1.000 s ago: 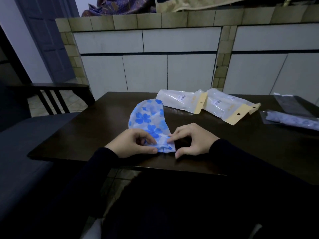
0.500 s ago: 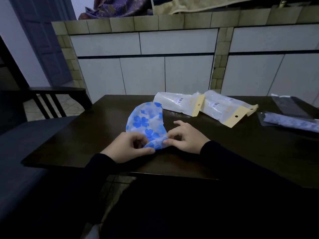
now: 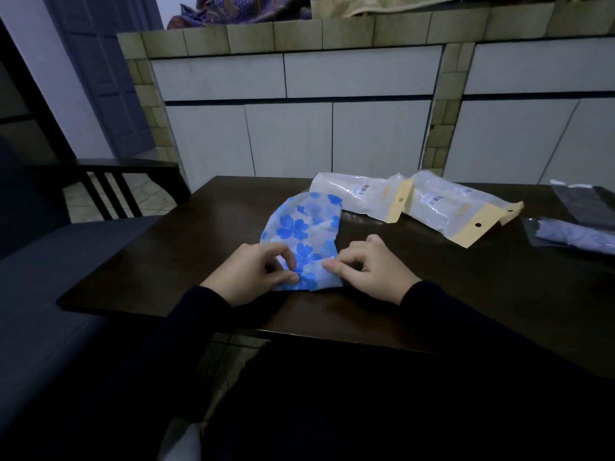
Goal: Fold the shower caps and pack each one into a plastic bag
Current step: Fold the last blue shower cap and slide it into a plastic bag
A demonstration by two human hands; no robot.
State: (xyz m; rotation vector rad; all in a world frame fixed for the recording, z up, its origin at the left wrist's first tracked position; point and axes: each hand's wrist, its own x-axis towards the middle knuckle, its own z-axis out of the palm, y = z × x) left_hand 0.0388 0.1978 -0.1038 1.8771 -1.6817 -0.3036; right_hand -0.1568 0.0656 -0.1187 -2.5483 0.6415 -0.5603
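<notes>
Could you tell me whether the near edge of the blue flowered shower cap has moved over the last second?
Yes. The shower cap's near edge now lies folded away from the table's front edge, pinched by both hands.

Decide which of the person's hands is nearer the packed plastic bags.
Right. The right hand lies just below-left of the plastic bags; the left hand is farther left, across the shower cap.

A shower cap (image 3: 304,234) is laid on the table (image 3: 206,247) near its front edge, its near end held between the left hand (image 3: 253,272) and the right hand (image 3: 369,269). Two plastic bags (image 3: 362,196) (image 3: 456,211) are placed behind it to the right, side by side.
</notes>
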